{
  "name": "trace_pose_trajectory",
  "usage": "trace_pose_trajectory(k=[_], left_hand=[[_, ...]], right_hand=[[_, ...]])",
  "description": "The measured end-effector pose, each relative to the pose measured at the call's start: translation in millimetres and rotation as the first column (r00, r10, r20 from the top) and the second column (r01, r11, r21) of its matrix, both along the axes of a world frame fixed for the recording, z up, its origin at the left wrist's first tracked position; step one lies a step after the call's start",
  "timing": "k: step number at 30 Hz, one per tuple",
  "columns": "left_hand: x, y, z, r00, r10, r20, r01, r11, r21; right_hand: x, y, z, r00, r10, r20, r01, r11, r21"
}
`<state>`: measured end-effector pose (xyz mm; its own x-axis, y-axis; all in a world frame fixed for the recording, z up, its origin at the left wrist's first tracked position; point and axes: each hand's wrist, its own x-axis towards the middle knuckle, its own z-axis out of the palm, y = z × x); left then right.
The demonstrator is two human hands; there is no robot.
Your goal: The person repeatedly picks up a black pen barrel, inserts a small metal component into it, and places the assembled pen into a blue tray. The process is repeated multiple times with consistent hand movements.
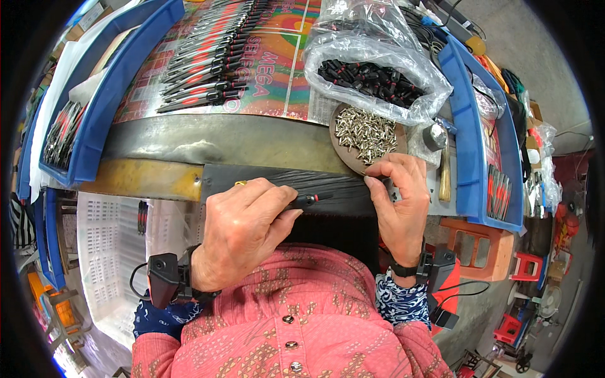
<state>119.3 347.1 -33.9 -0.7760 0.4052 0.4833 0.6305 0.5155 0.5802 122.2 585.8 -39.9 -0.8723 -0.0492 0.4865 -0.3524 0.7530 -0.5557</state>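
Observation:
My left hand (242,230) is closed over the dark work edge, pinching a black pen part (309,200) with a red ring and a thin dark end pointing right. The rest of that part is hidden by my fingers. To the right, my right hand (404,198) has thumb and forefinger drawn together at the near rim of a round brown dish (343,157). Whatever lies between those fingertips is too small to make out. Small silvery metal pen tips (367,135) fill the dish. Behind it, a clear plastic bag (435,85) holds many black pen parts (372,82) with red rings.
Rows of black, red and silver pens (201,66) lie on a colourful printed sheet (271,94). Blue trays stand at the left (120,91) and right (469,126), both with pens inside. A white basket (104,252) sits lower left; an orange stool (498,249) is lower right.

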Motion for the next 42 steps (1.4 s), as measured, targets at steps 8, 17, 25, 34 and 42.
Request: trace_pose_trajectory(k=[8,17,25,34,42], left_hand=[[5.7,-3.3,1.5,1.000,-0.015,0.028,0.015,1.000,0.004],[10.8,-2.8,4.9,0.998,-0.035,0.045,0.035,0.999,0.013],[14.3,-1.5,3.8,1.000,-0.031,-0.001,0.031,1.000,0.003],[16.6,-1.8,2.6,1.000,-0.023,-0.020,0.023,0.999,-0.029],[17.5,2.9,-2.8,0.989,0.015,-0.149,-0.031,0.994,-0.104]], right_hand=[[8.3,-10.6,5.7,0.996,0.064,-0.053,-0.068,0.996,-0.063],[22.1,-38.2,8.7,0.952,0.267,-0.149,-0.282,0.955,-0.091],[21.7,-45.4,9.8,0.932,0.302,-0.201,-0.305,0.952,0.014],[23.9,-48.5,9.1,0.936,0.304,-0.180,-0.296,0.953,0.069],[26.9,-50.3,11.9,0.950,0.280,-0.140,-0.265,0.957,0.115]])
